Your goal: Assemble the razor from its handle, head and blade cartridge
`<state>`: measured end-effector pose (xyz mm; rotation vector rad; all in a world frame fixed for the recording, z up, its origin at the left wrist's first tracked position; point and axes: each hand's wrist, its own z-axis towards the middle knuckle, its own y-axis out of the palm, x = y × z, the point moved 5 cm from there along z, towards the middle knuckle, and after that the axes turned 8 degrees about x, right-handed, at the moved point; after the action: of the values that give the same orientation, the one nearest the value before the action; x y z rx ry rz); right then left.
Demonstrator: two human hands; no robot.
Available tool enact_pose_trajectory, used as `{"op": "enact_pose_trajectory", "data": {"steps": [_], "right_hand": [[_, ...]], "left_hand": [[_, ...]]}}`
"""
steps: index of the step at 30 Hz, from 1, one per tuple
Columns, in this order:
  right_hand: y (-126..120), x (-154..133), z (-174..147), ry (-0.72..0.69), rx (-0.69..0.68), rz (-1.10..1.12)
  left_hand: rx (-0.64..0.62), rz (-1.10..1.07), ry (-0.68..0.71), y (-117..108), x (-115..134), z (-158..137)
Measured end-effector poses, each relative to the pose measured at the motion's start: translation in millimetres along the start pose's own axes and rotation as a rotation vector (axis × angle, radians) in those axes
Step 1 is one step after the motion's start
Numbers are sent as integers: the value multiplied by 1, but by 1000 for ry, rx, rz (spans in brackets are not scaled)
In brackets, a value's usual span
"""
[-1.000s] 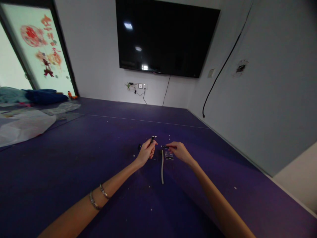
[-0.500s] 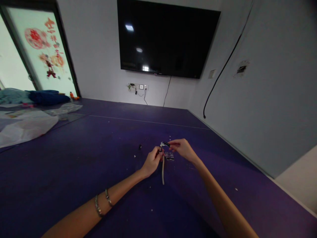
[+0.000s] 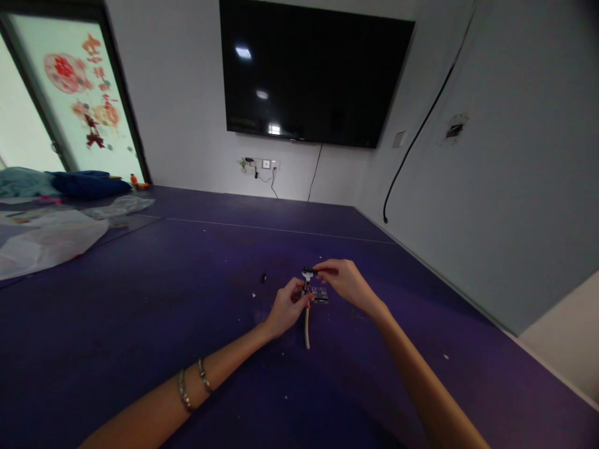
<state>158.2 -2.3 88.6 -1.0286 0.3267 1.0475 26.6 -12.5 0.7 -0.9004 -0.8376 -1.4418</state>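
My left hand (image 3: 286, 307) is closed around a small upright piece with a white, T-like head (image 3: 307, 275) and a darker stem. What kind of thing it is, I cannot make out. My right hand (image 3: 340, 277) pinches a narrow black piece (image 3: 311, 270) lying across the top of that white head; the two appear to touch. Below my left fingers extends a thin cream-coloured stick (image 3: 307, 330), its upper end hidden by the hand. A small clear flat pack with dark markings (image 3: 320, 295) lies just beneath my right hand.
On the purple surface (image 3: 187, 349) lie a small black piece (image 3: 263, 277) and scattered white bits. Plastic bags (image 3: 56, 243) and blue cloth (image 3: 88, 184) lie at the left. A black cable (image 3: 418, 134) hangs along the right wall; a television (image 3: 318, 75) is mounted ahead.
The black piece in my right hand has turned more level and now sits across the white head. My left fingers have shifted slightly on the stem.
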Motion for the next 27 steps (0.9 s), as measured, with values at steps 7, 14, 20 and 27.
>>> {"op": "enact_pose_trajectory", "data": {"steps": [7, 14, 20, 27], "right_hand": [[0, -12, -1, -95, 21, -108], [3, -20, -3, -105, 35, -113], [3, -21, -3, -104, 47, -105], [3, -23, -4, -128, 41, -104]], "left_hand": [[-34, -1, 15, 2, 1, -1], [-28, -15, -2, 2, -2, -1], [-10, -53, -19, 1, -1, 1], [-10, -58, -26, 1, -4, 2]]}}
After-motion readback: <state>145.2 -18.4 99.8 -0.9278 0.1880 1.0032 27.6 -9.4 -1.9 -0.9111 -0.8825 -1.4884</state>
